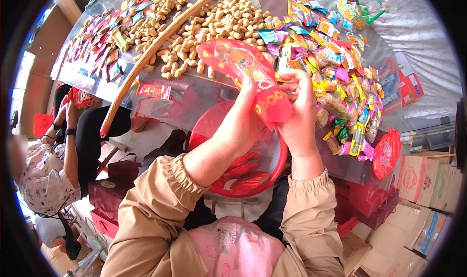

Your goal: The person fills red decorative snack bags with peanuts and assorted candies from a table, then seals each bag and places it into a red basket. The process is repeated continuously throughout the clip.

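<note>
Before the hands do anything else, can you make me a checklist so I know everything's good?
1. Left hand has a grip on the red packet: ok.
2. Right hand touches the red packet too: ok.
3. Peanuts and wrapped sweets within view: ok.
4. Peanuts kept fully apart from sweets: not ok, their piles meet.
5. Red tub below the hands: ok, red things lie inside.
6. Red packet closed all round: cannot tell.

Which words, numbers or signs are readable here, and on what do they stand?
I transcribe no print, only where it stands:
Red bag: gold printed designs.
Small red packet: pale characters.
Candy wrappers: mostly too small to read.
Cardboard boxes: too blurred to read.
</note>
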`<control>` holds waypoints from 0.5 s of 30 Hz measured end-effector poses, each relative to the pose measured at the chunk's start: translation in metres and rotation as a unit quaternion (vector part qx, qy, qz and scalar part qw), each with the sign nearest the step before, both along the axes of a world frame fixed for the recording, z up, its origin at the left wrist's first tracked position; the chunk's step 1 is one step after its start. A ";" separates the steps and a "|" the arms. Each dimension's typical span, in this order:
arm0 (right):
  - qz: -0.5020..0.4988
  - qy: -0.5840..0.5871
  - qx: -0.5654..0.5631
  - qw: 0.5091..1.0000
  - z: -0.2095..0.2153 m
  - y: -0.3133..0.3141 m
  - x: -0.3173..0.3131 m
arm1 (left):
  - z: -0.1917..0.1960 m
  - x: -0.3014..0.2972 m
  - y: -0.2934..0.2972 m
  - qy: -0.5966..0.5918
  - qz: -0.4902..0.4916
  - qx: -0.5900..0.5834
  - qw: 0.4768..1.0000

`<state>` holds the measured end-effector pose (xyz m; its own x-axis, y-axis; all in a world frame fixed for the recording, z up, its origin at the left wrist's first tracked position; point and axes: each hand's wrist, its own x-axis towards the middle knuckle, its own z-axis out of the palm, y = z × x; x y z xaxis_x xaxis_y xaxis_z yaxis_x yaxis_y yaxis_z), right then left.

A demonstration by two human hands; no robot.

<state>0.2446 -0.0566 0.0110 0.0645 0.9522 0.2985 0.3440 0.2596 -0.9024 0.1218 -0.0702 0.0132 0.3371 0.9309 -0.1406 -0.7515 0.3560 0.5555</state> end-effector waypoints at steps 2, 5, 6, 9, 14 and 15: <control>0.010 0.009 -0.015 1.000 0.001 0.000 -0.001 | 0.000 -0.003 0.001 0.006 -0.011 0.003 1.000; 0.027 0.030 -0.042 0.998 0.001 0.002 -0.001 | -0.008 -0.009 0.005 -0.034 0.007 -0.015 0.999; 0.035 0.029 -0.044 0.998 0.001 0.002 -0.001 | -0.008 -0.014 0.009 -0.069 0.003 -0.008 0.998; 0.092 -0.058 0.120 0.987 -0.001 0.009 0.007 | -0.006 -0.041 0.021 -0.126 0.019 -0.015 0.992; -0.005 -0.298 0.112 0.948 -0.012 0.019 0.036 | 0.007 -0.059 0.035 -0.204 0.034 -0.025 0.978; -0.020 -0.369 0.096 0.924 -0.019 0.019 0.039 | 0.010 -0.060 0.034 -0.193 0.043 -0.032 0.980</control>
<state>0.2834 -0.0376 -0.0079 -0.1894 0.8783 0.4391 0.8600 0.3641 -0.3574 0.0617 -0.0358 0.0230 0.2971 0.9518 -0.0765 -0.9302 0.3066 0.2019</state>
